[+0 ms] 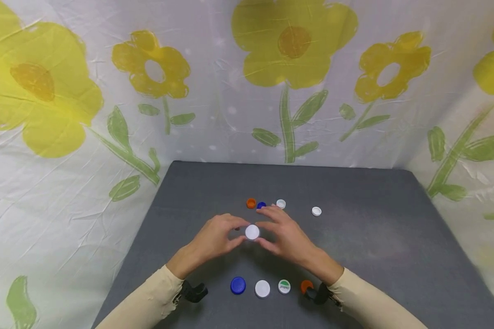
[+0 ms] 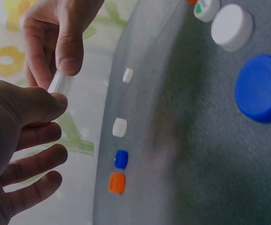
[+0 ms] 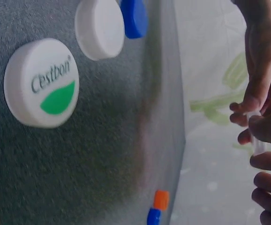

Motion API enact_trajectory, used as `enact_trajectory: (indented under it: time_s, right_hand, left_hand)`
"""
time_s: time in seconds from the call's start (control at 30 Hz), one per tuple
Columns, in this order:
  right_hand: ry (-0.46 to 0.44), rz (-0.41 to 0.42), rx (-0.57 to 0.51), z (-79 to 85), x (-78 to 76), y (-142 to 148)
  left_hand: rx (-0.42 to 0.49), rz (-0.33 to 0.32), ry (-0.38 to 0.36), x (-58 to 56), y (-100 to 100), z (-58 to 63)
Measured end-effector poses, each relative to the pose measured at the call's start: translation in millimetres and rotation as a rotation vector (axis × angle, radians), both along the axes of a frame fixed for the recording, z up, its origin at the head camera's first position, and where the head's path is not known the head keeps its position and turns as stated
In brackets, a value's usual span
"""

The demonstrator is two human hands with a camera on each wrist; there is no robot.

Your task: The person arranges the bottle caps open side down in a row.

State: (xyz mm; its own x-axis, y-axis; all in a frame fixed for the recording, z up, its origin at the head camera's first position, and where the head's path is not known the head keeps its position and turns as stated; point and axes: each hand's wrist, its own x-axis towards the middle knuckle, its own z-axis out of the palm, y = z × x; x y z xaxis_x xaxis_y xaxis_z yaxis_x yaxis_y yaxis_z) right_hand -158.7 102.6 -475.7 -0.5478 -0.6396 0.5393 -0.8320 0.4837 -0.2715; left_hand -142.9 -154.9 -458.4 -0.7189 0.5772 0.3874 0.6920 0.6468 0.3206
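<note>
A round white bottle cap (image 1: 252,232) is held up off the table between my two hands, its flat top facing the head camera. Thumb and index finger of my left hand (image 1: 218,235) pinch it from the left; the other fingers are spread loosely in the left wrist view. From the opposite side my right hand (image 1: 288,237) pinches the same cap, seen edge-on as a translucent white rim (image 3: 257,136) in the right wrist view. Fingertips hide parts of its edge.
Closer to me lie a blue cap (image 1: 238,285), a white cap (image 1: 262,289), a white cap with green print (image 1: 284,286) and an orange cap (image 1: 306,286). Beyond the hands are smaller orange (image 1: 251,203), blue (image 1: 261,205) and two white caps (image 1: 316,211). Flowered curtains border the grey table (image 1: 374,256).
</note>
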Motion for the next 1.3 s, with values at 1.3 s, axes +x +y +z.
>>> enact_trajectory:
  time_s: [1.3]
  right_hand:
    - [-0.036,0.008,0.416,-50.1,10.5,-51]
  left_hand:
    - [-0.453,-0.004,-0.016,4.6,-15,-58.0]
